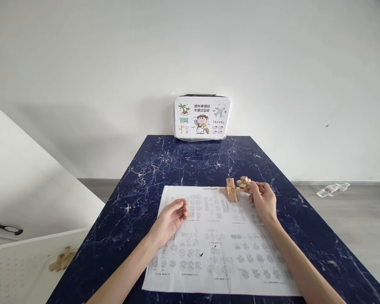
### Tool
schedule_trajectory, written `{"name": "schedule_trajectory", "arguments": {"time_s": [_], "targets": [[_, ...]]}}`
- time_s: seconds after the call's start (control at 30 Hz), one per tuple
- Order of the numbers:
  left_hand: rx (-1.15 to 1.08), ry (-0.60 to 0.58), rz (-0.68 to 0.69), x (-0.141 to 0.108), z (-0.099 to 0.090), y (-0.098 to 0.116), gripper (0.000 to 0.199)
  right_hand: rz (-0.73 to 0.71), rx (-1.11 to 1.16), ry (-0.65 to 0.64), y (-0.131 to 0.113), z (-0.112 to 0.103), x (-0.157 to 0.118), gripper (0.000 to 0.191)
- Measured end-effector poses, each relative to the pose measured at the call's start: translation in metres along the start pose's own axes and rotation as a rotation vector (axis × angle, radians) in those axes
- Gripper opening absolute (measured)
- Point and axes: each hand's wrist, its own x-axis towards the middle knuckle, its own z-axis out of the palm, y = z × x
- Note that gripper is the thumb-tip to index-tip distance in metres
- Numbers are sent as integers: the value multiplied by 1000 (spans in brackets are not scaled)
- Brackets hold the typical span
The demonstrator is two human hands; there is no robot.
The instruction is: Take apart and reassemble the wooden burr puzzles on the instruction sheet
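Observation:
My right hand (263, 202) pinches the right side of a small light-wood interlocking puzzle (243, 182) made of short blocks, near the top right corner of the instruction sheet. Just left of it stands another wooden piece (230, 190), cross-shaped and with a dark mark on its upper block; I cannot tell whether the two touch. Over the sheet's left part rests my left hand (172, 217), its fingers loosely curled and nothing visible in them. The white instruction sheet (218, 285) lies beneath both hands, printed with rows of small puzzle drawings.
A white case (202, 117) with cartoon travel pictures stands at the far end of the dark blue marbled table (177, 164), against the wall. More wooden pieces (62, 259) rest on a white surface at lower left. A clear plastic bottle (332, 189) lies on the floor at right.

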Motion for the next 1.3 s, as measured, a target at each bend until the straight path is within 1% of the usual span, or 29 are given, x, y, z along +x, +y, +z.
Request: {"name": "schedule_trajectory", "arguments": {"time_s": [0.13,0.27,0.37,0.5,0.63,0.7,0.77,0.8,0.87,0.97,1.0,1.03,1.1,1.13,1.17,1.2,1.3], "targets": [[-3,4,-3,0,1,0,18,29,195,53,0,1,1,51],[-2,4,-3,0,1,0,20,60,336,65,-6,2,-1,49],[-4,2,1,0,2,0,20,61,435,15,-13,1,-3,48],[2,2,-1,-1,2,0,19,37,589,-99,-28,-1,-8,44],[11,2,-2,-1,2,0,20,49,700,-273,-47,-5,-17,38],[27,-4,5,-1,1,0,21,69,758,-415,-54,-5,-25,36],[71,-26,20,-1,1,0,24,103,767,-579,-58,-2,-35,29],[112,-44,32,-2,1,0,26,109,768,-637,-58,1,-41,27],[250,-82,79,-5,1,-1,28,118,756,-771,-57,9,-53,29],[575,-146,191,-11,2,-4,32,144,784,-945,-54,24,-73,32],[677,-172,235,-14,2,-6,36,161,764,-1023,-53,29,-80,31],[758,-202,277,-16,3,-8,47,167,736,-1088,-53,33,-85,30],[864,-255,326,-20,4,-12,75,145,681,-1138,-55,39,-95,29],[893,-276,335,-22,5,-13,85,129,661,-1167,-56,41,-98,29],[911,-291,337,-23,6,-14,89,109,648,-1188,-57,43,-100,30],[923,-300,338,-24,8,-15,87,90,631,-1206,-57,44,-102,30],[949,-293,357,-24,12,-13,72,54,591,-1218,-57,46,-103,31]]}}
